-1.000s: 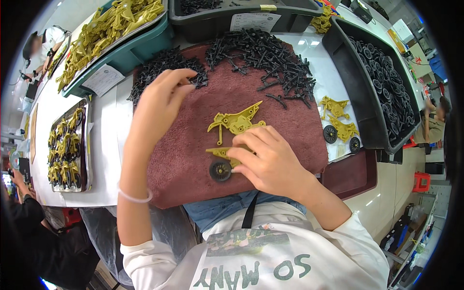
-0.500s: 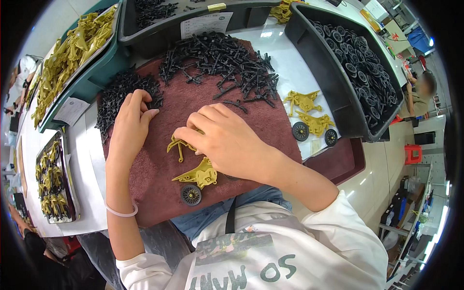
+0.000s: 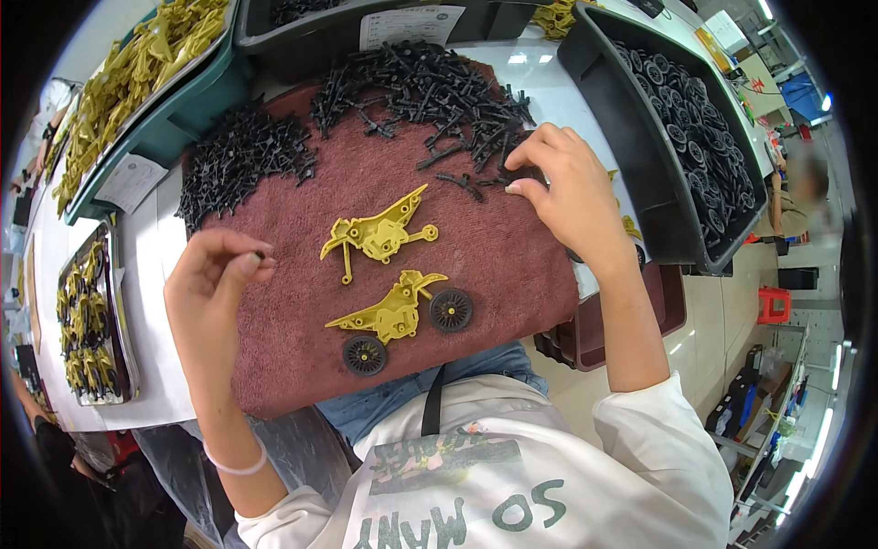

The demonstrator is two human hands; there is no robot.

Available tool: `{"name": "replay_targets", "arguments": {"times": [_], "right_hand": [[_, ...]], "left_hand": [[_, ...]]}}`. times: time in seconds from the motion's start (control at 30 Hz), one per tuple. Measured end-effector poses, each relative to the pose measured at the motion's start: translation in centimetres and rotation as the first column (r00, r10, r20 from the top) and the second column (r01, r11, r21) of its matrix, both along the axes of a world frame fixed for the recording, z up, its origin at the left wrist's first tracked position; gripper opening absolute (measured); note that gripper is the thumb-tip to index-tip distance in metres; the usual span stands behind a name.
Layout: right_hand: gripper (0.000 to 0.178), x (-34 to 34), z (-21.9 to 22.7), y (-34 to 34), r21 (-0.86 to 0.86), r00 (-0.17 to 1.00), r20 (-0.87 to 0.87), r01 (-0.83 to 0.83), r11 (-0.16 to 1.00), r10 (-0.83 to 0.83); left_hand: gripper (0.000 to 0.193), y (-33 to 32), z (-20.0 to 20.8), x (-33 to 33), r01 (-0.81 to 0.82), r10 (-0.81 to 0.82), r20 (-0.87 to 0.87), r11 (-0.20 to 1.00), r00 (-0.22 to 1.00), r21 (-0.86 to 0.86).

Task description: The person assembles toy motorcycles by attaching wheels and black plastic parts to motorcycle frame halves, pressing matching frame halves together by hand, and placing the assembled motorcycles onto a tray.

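Observation:
My left hand [image 3: 215, 279] is held above the left edge of the maroon towel [image 3: 283, 334], its thumb and finger pinched on a small black plastic part [image 3: 263, 254], mostly hidden. Over at the right end of the loose black rods [image 3: 430, 91], my right hand [image 3: 574, 188] has its thumb and forefinger apart beside a few rods. Between the hands lies a yellow toy motorcycle half-body [image 3: 380, 236] without wheels. Closer to me rests another yellow half-body [image 3: 393, 316] with two black spoked wheels [image 3: 451, 311] at its ends.
A heap of small black parts [image 3: 242, 165] covers the towel's far left. Behind it stands a teal bin [image 3: 174, 137] of yellow parts. A black bin [image 3: 631, 137] at right holds many wheels. At left is a tray [image 3: 119, 320] of yellow-and-black pieces. More yellow bodies sit partly behind my right arm.
My right hand has left the yellow half-body and moved right to the black rods. The left hand has drawn back toward me from the small black parts, pinching one.

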State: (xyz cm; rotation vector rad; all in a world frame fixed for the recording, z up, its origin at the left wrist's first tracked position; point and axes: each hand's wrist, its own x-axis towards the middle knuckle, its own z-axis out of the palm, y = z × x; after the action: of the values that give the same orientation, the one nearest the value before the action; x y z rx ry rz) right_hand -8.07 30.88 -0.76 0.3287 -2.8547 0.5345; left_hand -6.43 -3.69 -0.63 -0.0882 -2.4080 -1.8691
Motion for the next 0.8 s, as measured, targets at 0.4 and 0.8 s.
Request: {"name": "replay_targets", "arguments": {"times": [0.4,0.8], "right_hand": [[0.021,1.4,1.4,-2.0,-0.524,0.994,-0.109,-0.082,0.848,0.029],[0.021,2.1,-1.0,-3.8,-0.738,0.999,0.04,0.045,0.674,-0.022]], "left_hand": [[0.009,1.4,-0.8,11.8,-0.27,0.25,0.222,0.961,0.942,0.062],[0.013,3.8,-2.5,15.1,-0.124,0.13,0.108,0.991,0.986,-0.06]]}}
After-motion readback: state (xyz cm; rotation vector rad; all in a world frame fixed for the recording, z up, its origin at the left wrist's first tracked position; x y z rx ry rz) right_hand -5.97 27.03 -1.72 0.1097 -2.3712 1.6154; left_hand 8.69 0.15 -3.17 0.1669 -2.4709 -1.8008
